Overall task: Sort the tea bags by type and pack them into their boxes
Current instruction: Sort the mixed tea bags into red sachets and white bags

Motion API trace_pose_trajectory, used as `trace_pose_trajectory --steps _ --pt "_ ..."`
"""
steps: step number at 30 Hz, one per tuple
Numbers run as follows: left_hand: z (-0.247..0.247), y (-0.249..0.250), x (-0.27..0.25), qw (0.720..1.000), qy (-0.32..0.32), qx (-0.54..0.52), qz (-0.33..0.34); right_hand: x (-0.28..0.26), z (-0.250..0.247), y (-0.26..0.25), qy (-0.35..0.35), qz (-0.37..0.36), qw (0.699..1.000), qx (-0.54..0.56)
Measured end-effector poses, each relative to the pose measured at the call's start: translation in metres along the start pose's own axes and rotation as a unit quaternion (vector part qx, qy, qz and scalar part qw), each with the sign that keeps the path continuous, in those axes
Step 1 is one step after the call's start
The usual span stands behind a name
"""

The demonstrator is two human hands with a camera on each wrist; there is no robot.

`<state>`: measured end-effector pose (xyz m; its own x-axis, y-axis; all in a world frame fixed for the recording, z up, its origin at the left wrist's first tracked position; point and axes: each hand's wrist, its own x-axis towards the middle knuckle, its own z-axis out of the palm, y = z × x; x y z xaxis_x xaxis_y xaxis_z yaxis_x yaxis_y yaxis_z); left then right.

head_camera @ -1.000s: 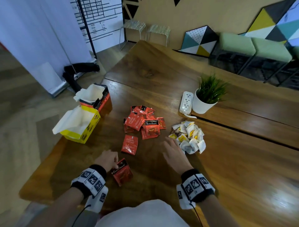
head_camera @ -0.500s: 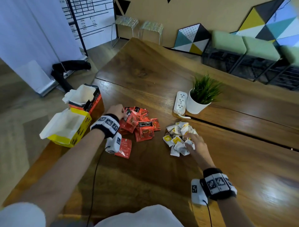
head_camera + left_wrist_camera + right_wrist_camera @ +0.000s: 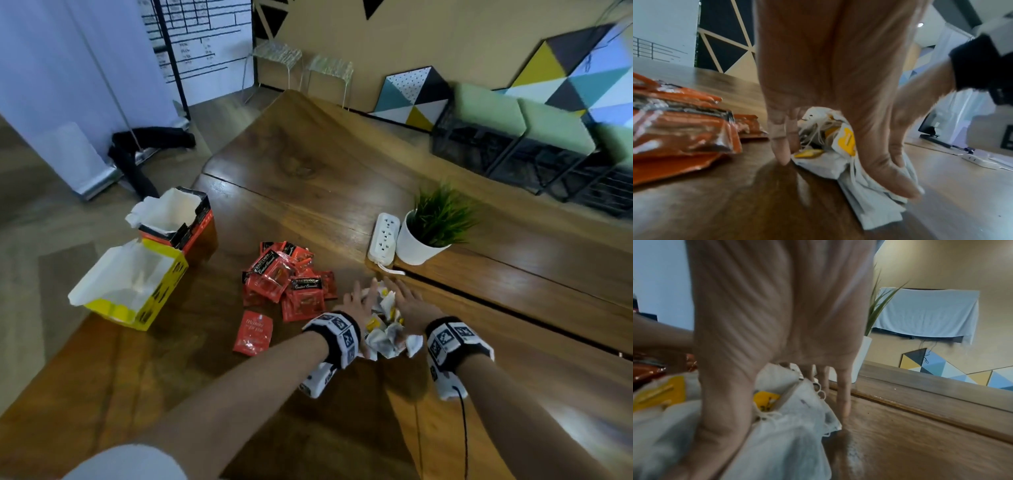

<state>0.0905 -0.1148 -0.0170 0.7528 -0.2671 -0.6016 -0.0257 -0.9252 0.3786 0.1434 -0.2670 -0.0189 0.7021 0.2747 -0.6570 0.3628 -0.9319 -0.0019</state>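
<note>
- On the wooden table (image 3: 342, 192), sorted into two heaps; packing not yet begun, by the look of it.
- Left of the white heap: yellow box (image 3: 137, 291), standing open, likely its home; red box (image 3: 181, 222) just behind.
- Red sachets (image 3: 287, 281), heaped just left of the white heap.
- White tea bags (image 3: 387, 329), cupped on both sides.
- Left hand (image 3: 356, 303) and right hand (image 3: 407, 305): fingers straight, pressing inward against the heap.
- Next, probably: squeeze together, lift, carry to the yellow box without spilling.
</note>
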Motion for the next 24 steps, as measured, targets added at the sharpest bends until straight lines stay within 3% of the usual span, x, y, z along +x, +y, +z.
trace_pose_trajectory --steps 4,12,24 --pt "0.007 0.007 0.009 0.998 0.056 -0.019 -0.026 0.010 0.005 -0.004 0.006 -0.022 0.999 -0.033" --pt "0.030 -0.007 -0.010 0.996 0.090 0.016 0.016 -0.024 0.023 -0.031 0.031 -0.027 0.999 0.017" --pt "0.093 -0.056 -0.088 0.994 0.063 0.005 0.094 -0.090 0.092 -0.090 0.058 -0.085 0.994 0.032"
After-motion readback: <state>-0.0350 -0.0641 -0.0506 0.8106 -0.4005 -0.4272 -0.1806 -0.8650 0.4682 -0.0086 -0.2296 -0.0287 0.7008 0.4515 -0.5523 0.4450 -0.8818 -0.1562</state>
